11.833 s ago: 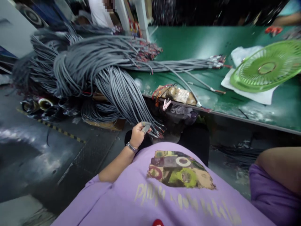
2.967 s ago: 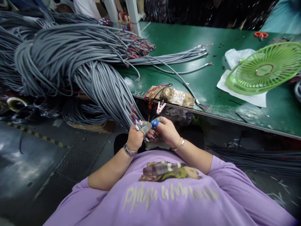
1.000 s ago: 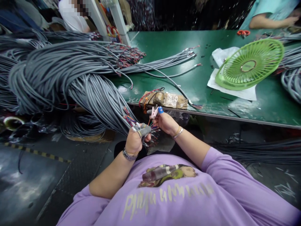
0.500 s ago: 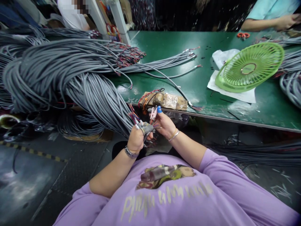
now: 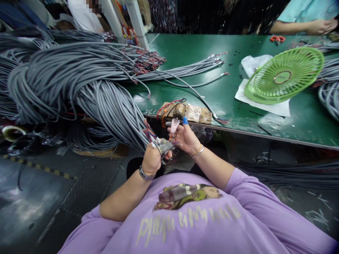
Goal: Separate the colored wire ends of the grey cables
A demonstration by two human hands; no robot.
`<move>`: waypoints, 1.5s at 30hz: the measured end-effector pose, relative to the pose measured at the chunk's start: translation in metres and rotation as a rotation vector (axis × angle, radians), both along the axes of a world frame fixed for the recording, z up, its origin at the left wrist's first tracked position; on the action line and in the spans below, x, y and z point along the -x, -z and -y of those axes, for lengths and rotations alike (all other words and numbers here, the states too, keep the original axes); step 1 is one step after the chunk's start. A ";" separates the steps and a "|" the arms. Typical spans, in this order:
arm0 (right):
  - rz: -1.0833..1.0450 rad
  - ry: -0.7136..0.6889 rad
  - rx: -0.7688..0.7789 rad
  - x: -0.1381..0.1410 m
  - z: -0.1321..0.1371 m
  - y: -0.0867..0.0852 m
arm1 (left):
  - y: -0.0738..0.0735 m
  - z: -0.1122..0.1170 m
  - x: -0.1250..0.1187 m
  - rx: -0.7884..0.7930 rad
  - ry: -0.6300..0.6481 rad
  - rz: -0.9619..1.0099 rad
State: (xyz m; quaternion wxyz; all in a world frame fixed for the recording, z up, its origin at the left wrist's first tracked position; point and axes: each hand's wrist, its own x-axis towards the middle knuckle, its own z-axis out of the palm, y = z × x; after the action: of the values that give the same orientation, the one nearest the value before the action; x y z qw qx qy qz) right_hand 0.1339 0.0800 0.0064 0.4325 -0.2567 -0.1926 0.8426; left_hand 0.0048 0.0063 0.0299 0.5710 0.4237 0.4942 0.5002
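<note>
In my left hand (image 5: 151, 159) a bunch of grey cable ends (image 5: 164, 146) is gripped, its thin red, blue and orange wires fanning out toward the right. My right hand (image 5: 190, 140) is just beside it, with blue tape (image 5: 185, 120) on one digit. Its fingers hold a small pale-pink tool (image 5: 174, 125), whose exact kind I cannot make out. Below that tool, the loose wires come close to the right fingers; whether they touch is unclear. A large bundle of grey cables (image 5: 106, 109) runs from the table down to my left hand.
A taped cardboard strip (image 5: 194, 113) with cords lies at the edge of the green table (image 5: 185, 93). A green fan (image 5: 286, 76) stands on white paper at the right. Orange-handled scissors (image 5: 277, 39) lie farther back. A co-worker's hands (image 5: 321, 26) show at the upper right.
My right hand has opened slightly and its taped digit has moved up and right. The pink tool has turned, now showing a broad flat side. My left hand keeps its grip.
</note>
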 end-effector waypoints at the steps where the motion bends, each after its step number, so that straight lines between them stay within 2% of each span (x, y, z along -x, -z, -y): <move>1: 0.005 -0.001 -0.009 0.000 0.000 0.000 | 0.000 0.002 0.000 -0.006 -0.020 0.005; 5: 0.024 0.067 -0.059 0.001 0.002 0.001 | 0.000 0.004 -0.005 -0.010 -0.125 0.035; 9: 0.029 0.101 -0.034 0.003 0.002 0.002 | 0.002 -0.001 -0.010 -0.015 -0.180 0.059; 20: -0.006 0.149 0.071 0.010 -0.001 -0.005 | 0.010 -0.008 -0.013 0.007 -0.200 0.047; 29: -0.015 0.004 0.063 0.001 0.001 -0.001 | 0.007 0.002 -0.009 -0.033 -0.177 0.025; 34: 0.069 0.008 0.004 -0.001 0.001 -0.003 | 0.009 0.004 -0.009 -0.054 -0.216 -0.004; 37: 0.107 -0.017 -0.023 -0.004 0.005 -0.005 | 0.012 0.003 -0.010 -0.075 -0.220 -0.014; 42: 0.272 -0.180 -0.110 -0.020 0.017 -0.005 | 0.022 0.005 -0.007 -0.109 -0.190 -0.046; 45: 0.363 -0.176 -0.198 -0.026 0.021 -0.005 | 0.026 0.008 -0.003 -0.114 -0.153 -0.098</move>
State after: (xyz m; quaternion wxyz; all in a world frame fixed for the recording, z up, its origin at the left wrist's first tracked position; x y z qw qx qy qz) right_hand 0.1599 0.0588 0.0112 0.3387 -0.3425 -0.3706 0.7941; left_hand 0.0081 -0.0022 0.0036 0.4814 0.4406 0.5232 0.5481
